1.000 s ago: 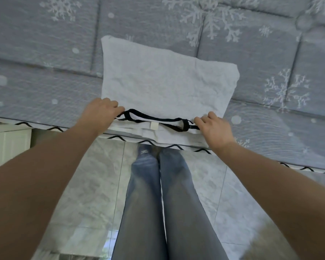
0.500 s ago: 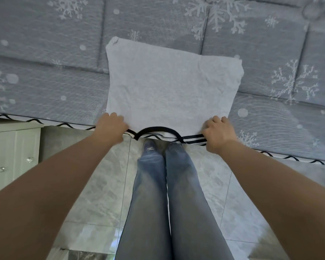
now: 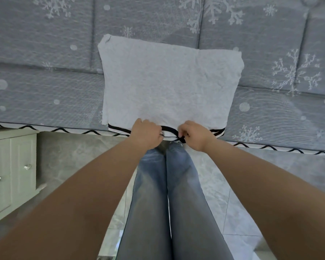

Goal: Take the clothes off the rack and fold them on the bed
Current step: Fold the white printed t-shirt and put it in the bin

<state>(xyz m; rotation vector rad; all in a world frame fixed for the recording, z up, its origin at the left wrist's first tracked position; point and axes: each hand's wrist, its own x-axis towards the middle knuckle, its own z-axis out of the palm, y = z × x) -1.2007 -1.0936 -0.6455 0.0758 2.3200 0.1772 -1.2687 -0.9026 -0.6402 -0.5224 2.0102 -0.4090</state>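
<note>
Since the earlier frames, both hands have been drawn inward from the garment's outer corners toward its middle, at 6 o'clock of the cloth. The white top (image 3: 167, 87) is laid flat on the bed (image 3: 45, 81), its black-striped hem (image 3: 217, 132) hanging just at the mattress edge. The left hand (image 3: 145, 135) is curled onto the near edge, gripping cloth. The right hand (image 3: 192, 136) is pinching the black neckline trim (image 3: 169, 129) beside it. A pale cabinet (image 3: 9, 171) stands at 8 o'clock, on the floor side.

Risk judged: the grip is narrow and central, so the unheld outer corners may sag or trail when the edge is lifted, skewing the fold. With the hem at the brink, a pull toward 6 o'clock could slide the top off the bed.
</note>
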